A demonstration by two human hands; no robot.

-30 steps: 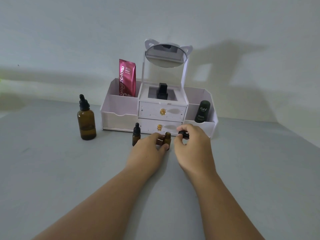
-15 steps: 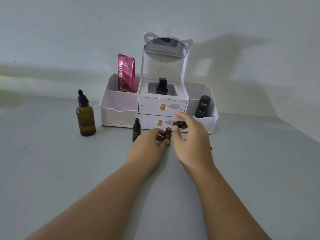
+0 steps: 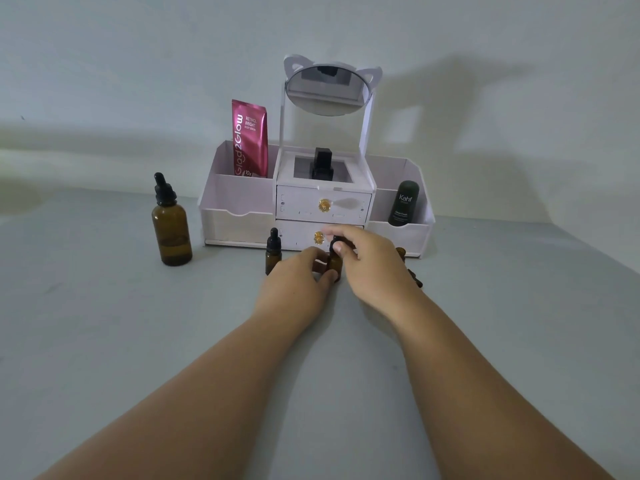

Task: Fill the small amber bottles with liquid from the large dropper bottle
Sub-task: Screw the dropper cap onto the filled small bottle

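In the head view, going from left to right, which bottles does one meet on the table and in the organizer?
The large dropper bottle → small capped bottle → small bottle in the left hand → green bottle in the organizer. The black bottle overlaps, so it is left out.

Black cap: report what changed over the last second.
The right hand carried the black cap left, from beside the small amber bottle to over its mouth, still pinching it. The left hand still holds that bottle; the large dropper bottle stayed put.
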